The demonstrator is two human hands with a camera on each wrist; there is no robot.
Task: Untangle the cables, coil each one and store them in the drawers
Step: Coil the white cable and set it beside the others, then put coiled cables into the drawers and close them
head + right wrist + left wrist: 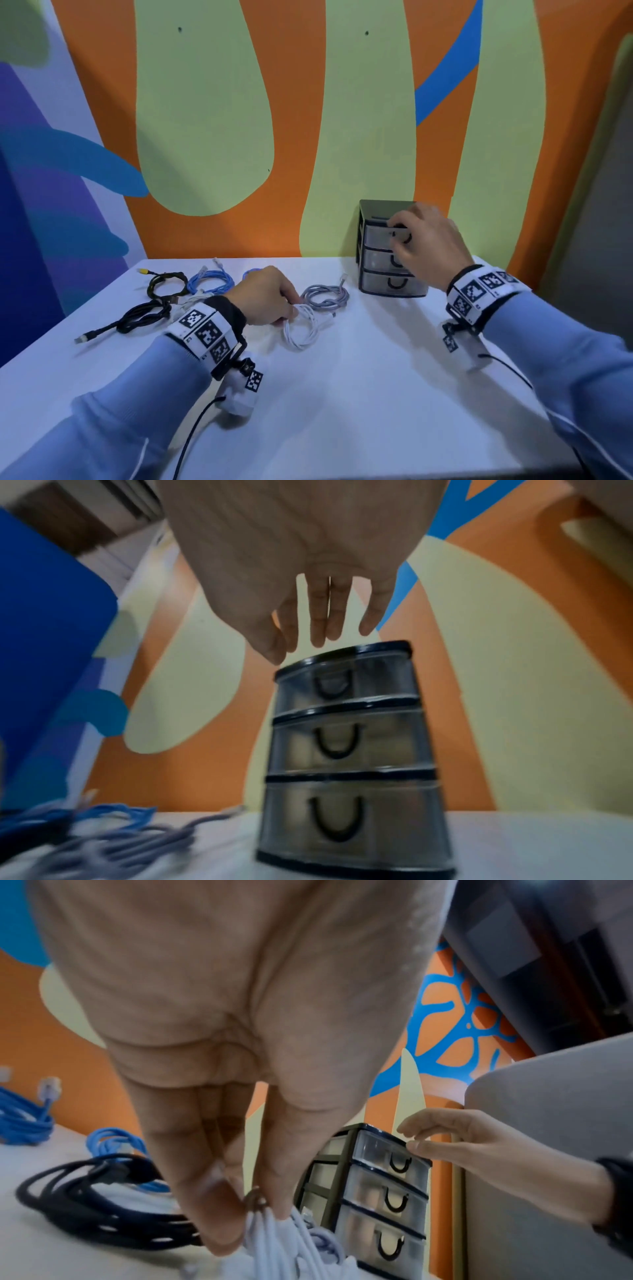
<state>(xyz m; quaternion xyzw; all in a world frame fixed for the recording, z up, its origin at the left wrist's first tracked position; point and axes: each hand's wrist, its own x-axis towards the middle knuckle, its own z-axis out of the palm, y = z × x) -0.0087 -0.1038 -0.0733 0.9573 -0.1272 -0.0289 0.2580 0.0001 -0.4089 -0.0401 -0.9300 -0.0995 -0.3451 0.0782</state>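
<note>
My left hand (291, 310) pinches the top of a coiled white cable (301, 329) that lies on the white table (359, 377); the left wrist view shows thumb and fingers closed on the white cable (274, 1237). My right hand (399, 236) is at the top drawer of a small three-drawer unit (376, 287) at the back right. Seen from the right wrist, the right hand (301, 647) has loosely extended fingers just above the drawer unit (383, 739) and holds nothing. All three drawers look pushed in.
Coiled cables lie along the back left: a black cable with a yellow plug (168, 284), a blue cable (209, 282), a second blue cable (251, 273) partly behind my left hand, a grey cable (325, 294), and a black cable (144, 317). A painted wall stands behind.
</note>
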